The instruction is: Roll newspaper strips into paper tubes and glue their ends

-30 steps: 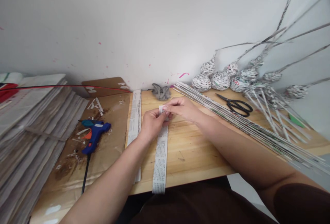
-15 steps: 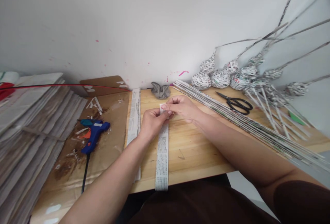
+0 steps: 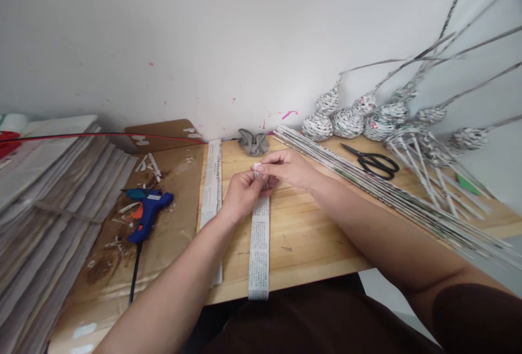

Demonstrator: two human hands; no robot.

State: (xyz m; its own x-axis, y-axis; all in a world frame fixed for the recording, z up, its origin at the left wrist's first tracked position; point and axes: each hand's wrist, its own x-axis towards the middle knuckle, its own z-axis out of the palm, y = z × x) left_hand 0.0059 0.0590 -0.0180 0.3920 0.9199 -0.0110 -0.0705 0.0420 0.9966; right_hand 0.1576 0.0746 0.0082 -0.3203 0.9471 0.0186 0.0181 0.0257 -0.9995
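Note:
A long newspaper strip (image 3: 259, 250) runs up the wooden table, its near end bent over the front edge. My left hand (image 3: 243, 191) pinches the strip's far end between thumb and fingers. From the other side, my right hand (image 3: 287, 169) grips the same end, its thumb close to the left thumb. A small white corner of paper shows above the fingertips; the rest of that end is hidden by the hands. To the left of the strip lies a stack of newspaper strips (image 3: 212, 180).
A blue glue gun (image 3: 150, 215) lies on stained cardboard at left, beside piled newspaper (image 3: 61, 223). Thin rolled paper sticks (image 3: 367, 185) and black scissors (image 3: 373, 162) lie at right. Woven paper gourd shapes (image 3: 348, 123) stand by the wall. A grey cloth piece (image 3: 253, 142) sits behind my hands.
The strip's lower part has shifted slightly to the right. Both hands keep hold of its far end, with only small finger movement.

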